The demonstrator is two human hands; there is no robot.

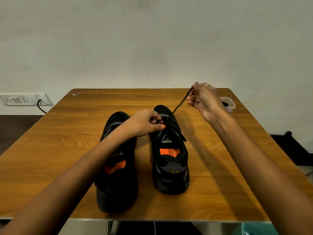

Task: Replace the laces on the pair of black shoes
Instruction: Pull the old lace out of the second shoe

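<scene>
Your right hand (204,99) holds a pinching grip on the free end of a black lace (182,101), raised above the far right part of the tabletop (67,133). That lace runs taut and slanting down from your fingers to the front eyelets of the right shoe (169,150). A short tip of it sticks up past your fingertips. Rings show on two fingers of this hand.

Your left hand (145,123) reaches across the left shoe (116,167) and grips the lacing near the toe end of the right shoe, fingers curled around the dark strand there, thumb stretched along the tongue. It wears a ring too. How many strands it holds, you cannot tell, black on black.

From the head camera, both black shoes stand upright on the wooden tabletop, side by side and just apart, heels toward you and toes toward the wall. Each shows an orange insole inside. Your left forearm covers the middle of the left shoe, so its lacing is hidden.

Behind your right hand, near the far right corner of the tabletop, sits a small clear plastic container (228,103) with something dark inside. On the wall at the left is a white socket panel (25,99) with a black cable (40,107) plugged in and hanging down.
</scene>
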